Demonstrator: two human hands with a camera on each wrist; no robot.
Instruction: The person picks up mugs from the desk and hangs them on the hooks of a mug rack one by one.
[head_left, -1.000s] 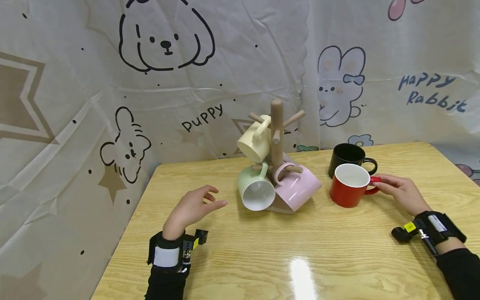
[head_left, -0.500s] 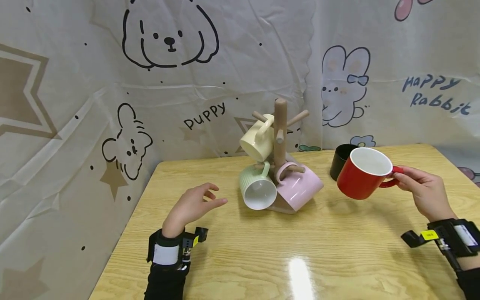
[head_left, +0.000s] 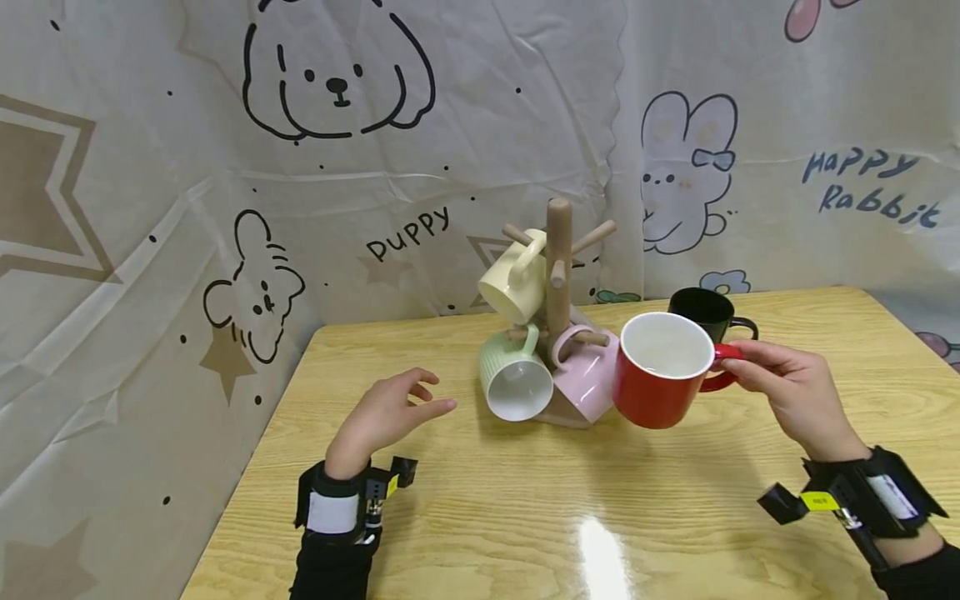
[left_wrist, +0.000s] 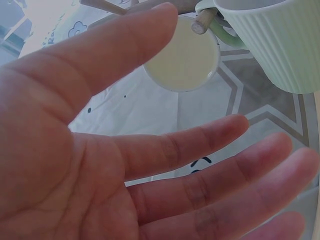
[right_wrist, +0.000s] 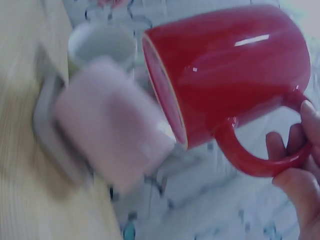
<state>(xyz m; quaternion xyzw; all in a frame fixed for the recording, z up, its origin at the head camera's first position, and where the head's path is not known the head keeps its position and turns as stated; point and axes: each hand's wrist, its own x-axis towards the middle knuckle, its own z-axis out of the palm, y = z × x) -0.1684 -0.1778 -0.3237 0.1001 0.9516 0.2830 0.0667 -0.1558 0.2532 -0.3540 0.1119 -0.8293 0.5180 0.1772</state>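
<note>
My right hand pinches the handle of a red mug with a white inside, held up off the table. In the head view the mug overlaps the pink mug on the wooden mug tree. The right wrist view shows thumb and fingers on the handle of the red mug. My left hand holds nothing, its fingers apart, left of the green ribbed mug. In the left wrist view its palm faces the camera.
A cream mug hangs on an upper peg of the tree. The black mug stands on the wooden table behind the red one. A printed cloth hangs behind the table.
My right hand has lifted the red mug off the table from beside the black mug, first to the right, then left toward the tree. The left hand has stayed in place.
</note>
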